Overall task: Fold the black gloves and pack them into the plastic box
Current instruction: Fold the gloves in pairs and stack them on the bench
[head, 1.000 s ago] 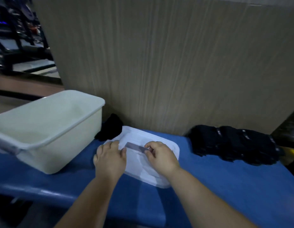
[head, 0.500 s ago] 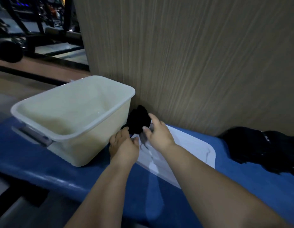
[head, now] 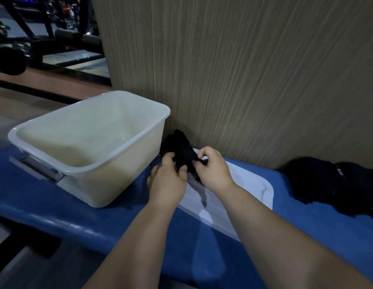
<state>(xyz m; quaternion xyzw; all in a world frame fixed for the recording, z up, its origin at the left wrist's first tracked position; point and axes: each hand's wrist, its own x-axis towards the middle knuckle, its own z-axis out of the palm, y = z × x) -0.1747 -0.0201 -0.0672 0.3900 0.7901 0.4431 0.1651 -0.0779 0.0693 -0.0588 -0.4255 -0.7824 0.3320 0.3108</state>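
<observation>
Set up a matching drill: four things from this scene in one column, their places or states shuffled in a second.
Things:
1. plastic box
2. lid
3. glove
4. pile of gloves

Places or states:
A. gripped by the left hand and the right hand
B. far right on the blue surface
C. standing open at the left
D. lying flat between box and pile

Pairs: 1-C, 2-D, 3-A, 4-B

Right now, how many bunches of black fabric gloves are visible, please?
2: one bunch held by left hand and right hand beside the cream plastic box; one heap farther right on blue bench. Others possibly hidden.
</observation>
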